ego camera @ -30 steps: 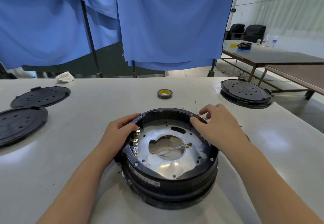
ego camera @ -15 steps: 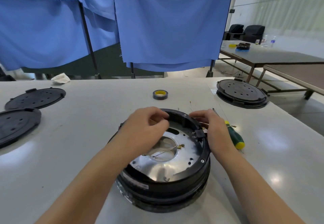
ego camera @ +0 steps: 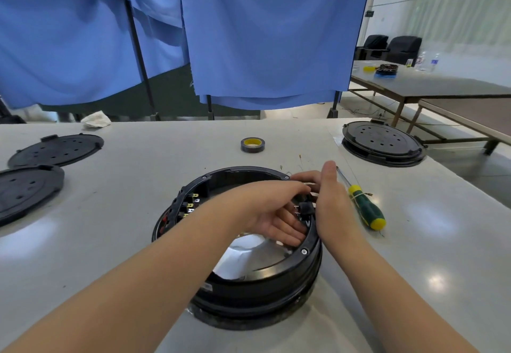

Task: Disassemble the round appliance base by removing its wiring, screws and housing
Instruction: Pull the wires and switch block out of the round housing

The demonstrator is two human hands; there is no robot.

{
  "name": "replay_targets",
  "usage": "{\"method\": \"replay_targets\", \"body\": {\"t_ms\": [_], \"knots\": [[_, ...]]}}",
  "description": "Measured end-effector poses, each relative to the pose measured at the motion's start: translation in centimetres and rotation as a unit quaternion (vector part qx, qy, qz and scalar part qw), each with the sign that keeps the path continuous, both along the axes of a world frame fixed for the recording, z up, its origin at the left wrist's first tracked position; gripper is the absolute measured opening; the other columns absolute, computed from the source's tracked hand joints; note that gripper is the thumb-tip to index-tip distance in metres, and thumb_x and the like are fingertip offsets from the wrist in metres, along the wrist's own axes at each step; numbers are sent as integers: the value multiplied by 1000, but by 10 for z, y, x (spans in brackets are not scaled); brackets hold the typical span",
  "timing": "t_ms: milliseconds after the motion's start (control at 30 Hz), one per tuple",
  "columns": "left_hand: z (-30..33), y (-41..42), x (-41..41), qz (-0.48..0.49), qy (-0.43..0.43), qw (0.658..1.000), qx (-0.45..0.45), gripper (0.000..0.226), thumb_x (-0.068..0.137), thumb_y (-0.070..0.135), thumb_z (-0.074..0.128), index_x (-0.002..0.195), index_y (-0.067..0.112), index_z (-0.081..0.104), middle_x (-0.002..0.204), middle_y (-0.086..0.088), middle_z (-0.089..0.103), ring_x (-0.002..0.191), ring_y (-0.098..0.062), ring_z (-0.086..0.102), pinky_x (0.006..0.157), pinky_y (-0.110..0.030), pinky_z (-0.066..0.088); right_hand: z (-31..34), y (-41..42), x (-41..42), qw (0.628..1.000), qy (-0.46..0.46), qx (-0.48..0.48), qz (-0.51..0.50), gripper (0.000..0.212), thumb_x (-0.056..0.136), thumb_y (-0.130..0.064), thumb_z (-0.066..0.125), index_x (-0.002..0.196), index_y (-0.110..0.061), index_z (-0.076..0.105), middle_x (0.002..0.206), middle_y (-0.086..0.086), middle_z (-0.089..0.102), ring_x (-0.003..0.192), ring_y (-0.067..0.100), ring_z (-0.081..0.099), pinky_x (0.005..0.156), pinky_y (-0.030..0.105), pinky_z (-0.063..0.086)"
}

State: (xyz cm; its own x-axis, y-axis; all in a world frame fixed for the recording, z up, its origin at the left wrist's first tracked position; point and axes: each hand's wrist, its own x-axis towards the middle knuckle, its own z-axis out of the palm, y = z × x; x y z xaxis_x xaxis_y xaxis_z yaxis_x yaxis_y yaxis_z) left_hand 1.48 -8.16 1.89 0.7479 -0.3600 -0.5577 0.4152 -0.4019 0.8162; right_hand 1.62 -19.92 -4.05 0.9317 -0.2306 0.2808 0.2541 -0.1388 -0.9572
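Observation:
The round appliance base (ego camera: 249, 280) is a black ring housing standing on the white table, with a shiny metal plate (ego camera: 243, 256) inside it. Brass terminals (ego camera: 193, 203) line its left inner wall. My left hand (ego camera: 272, 214) reaches across the inside, its fingers fairly straight against the right inner wall below a small black connector (ego camera: 306, 210). From the outside, my right hand (ego camera: 330, 203) is at the right rim. Its thumb points up and its fingers curl over the rim's top beside the connector.
A screwdriver with a green and yellow handle (ego camera: 365, 210) lies just right of the base. A tape roll (ego camera: 252, 144) sits behind it. Two black round covers (ego camera: 55, 150) (ego camera: 25, 189) lie far left, and another round base (ego camera: 383, 146) stands at the back right corner. Blue curtains hang behind.
My left hand left the left rim and crossed the inside to the right wall. My right hand shifted to the outer right rim, uncovering the screwdriver. The view tilted down slightly.

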Motion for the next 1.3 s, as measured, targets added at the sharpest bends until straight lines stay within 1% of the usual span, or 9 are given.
{"method": "replay_targets", "body": {"t_ms": [100,167,333,433,500,600,733,933,1300], "knots": [[0,-6,4,-18,-25,999,44,59,93,54,47,109,-2,54,77,-19,64,66,-23,69,53,-29,58,-1,1,0,1000,-11,1,-3,74,86,-62,13,88,-18,72,85,-1,71,76,-5,63,58,2,40],[-3,-9,5,-27,-43,997,58,64,94,56,42,120,-1,54,78,-18,64,61,-23,66,53,-28,58,-2,2,2,1000,-9,4,-4,74,84,-66,13,85,-21,72,87,0,72,79,-3,63,64,4,42],[-13,-14,3,-34,-79,993,82,67,99,53,32,122,-7,53,97,-26,68,43,-17,58,44,-24,53,-4,1,5,1000,10,11,-12,78,73,-77,13,79,-26,72,95,5,71,98,20,63,92,39,47],[-16,-13,5,-31,-84,994,70,70,99,52,34,120,-12,54,62,-14,63,37,-14,57,40,-21,51,-4,0,4,1000,13,0,-17,77,77,-74,13,81,-25,72,96,4,70,99,18,63,92,38,47],[-16,-12,5,-33,-79,994,64,71,99,53,34,119,-12,53,53,-9,57,35,-13,56,39,-20,49,-4,-1,4,1000,15,1,-16,74,82,-69,13,82,-25,72,95,4,71,98,18,63,91,37,47],[-17,-12,6,-40,-72,995,64,70,98,54,34,115,-10,56,51,-7,56,33,-11,54,36,-17,45,-4,-1,5,1000,19,8,-11,71,84,-66,14,82,-24,72,93,4,71,96,20,64,91,38,48],[-20,-10,9,-36,-78,994,61,56,98,54,36,87,2,55,49,-6,57,34,-11,52,35,-16,42,-3,-2,3,1000,23,11,-10,70,84,-64,15,84,-23,72,94,4,71,98,20,64,94,41,48],[-26,-11,14,-27,-113,991,74,53,97,53,39,75,7,54,38,0,53,30,-10,47,34,-13,35,-3,-2,2,1000,26,7,-15,69,85,-62,15,86,-23,72,96,1,71,101,17,63,94,37,46],[-29,-14,19,-20,-128,988,86,53,93,52,42,62,11,53,35,1,47,28,-10,40,34,-12,29,-2,-3,3,999,50,-6,-19,66,84,-61,16,84,-28,74,98,-2,72,104,15,62,102,43,43]]}}
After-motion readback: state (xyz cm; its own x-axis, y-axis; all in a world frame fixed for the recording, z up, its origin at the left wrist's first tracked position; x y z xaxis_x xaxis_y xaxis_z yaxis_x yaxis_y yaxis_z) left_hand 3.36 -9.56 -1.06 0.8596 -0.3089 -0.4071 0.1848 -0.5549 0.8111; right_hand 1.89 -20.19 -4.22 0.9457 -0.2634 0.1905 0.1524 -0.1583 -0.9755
